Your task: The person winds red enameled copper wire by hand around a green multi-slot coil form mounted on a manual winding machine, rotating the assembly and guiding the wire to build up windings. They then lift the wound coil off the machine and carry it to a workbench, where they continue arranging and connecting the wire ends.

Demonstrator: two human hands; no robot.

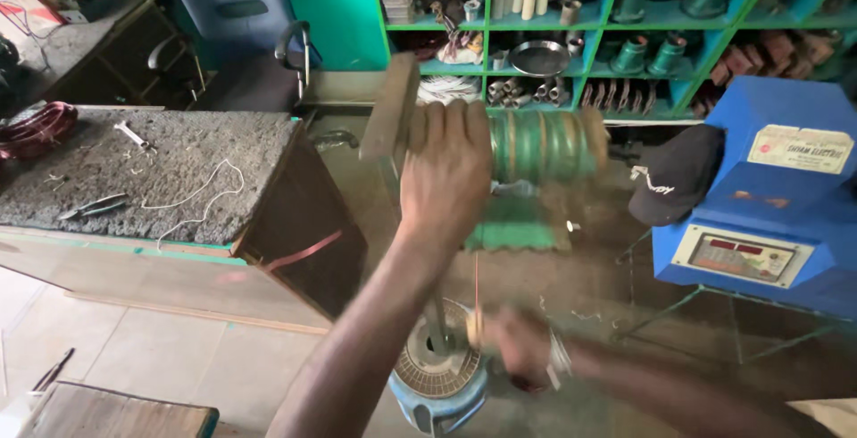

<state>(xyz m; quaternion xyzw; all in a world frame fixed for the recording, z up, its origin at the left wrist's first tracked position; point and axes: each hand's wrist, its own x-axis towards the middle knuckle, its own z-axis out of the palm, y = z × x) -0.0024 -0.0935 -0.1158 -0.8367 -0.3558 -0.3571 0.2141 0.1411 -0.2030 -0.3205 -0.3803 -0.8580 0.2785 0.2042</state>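
Observation:
My left hand (pixel 446 179) is closed around a green ribbed winding former (pixel 544 145) that has a wooden plate (pixel 390 108) on its left end, and holds it up level in the middle of the view. Lower down, my right hand (pixel 518 344) is blurred, with its fingers pinched on a thin copper wire (pixel 476 286) that runs upward toward the former. Right beside that hand, a round slotted motor stator (pixel 437 367) rests on a blue stool (pixel 437 407).
A rough-topped workbench (pixel 178 161) at left carries pliers (pixel 94 207), a loose white wire (pixel 205 192) and a reddish wire coil (pixel 36 130). A blue machine (pixel 777 197) with a black cap (pixel 674 179) hung on it stands at right. Green shelves (pixel 625 23) of parts fill the back.

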